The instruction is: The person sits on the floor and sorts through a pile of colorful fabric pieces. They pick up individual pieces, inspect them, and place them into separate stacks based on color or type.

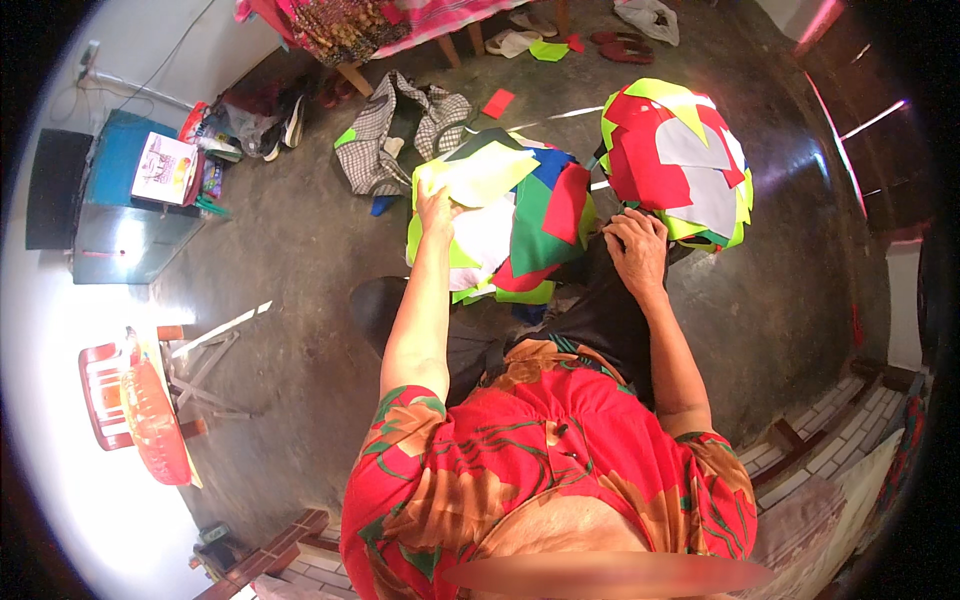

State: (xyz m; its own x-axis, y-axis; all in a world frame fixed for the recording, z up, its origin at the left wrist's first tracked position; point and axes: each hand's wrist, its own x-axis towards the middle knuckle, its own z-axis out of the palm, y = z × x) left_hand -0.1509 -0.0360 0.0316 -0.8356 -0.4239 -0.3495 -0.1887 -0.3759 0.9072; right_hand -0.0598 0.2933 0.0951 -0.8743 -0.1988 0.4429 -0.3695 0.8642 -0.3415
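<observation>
In front of me a rounded heap of cut fabric pieces (540, 235) in green, red, white, blue and yellow-green sits at my knees. At its upper left, my left hand (437, 212) is closed on a pale yellow fabric piece (485, 175). My right hand (637, 250) lies at my right knee, between the two heaps, with its fingers curled; what they hold, if anything, is hidden. Just beyond it stands a second rounded heap of fabric pieces (690, 150), in red, grey and yellow-green. My legs in dark trousers are spread around the nearer heap.
A checked cloth bag (400, 130) lies beyond the left heap. A red scrap (497, 103), a yellow-green scrap (548, 51) and sandals (622, 47) are on the floor near a cloth-covered table (430, 20). At left stand a blue cabinet (125, 240) and a chair (103, 395).
</observation>
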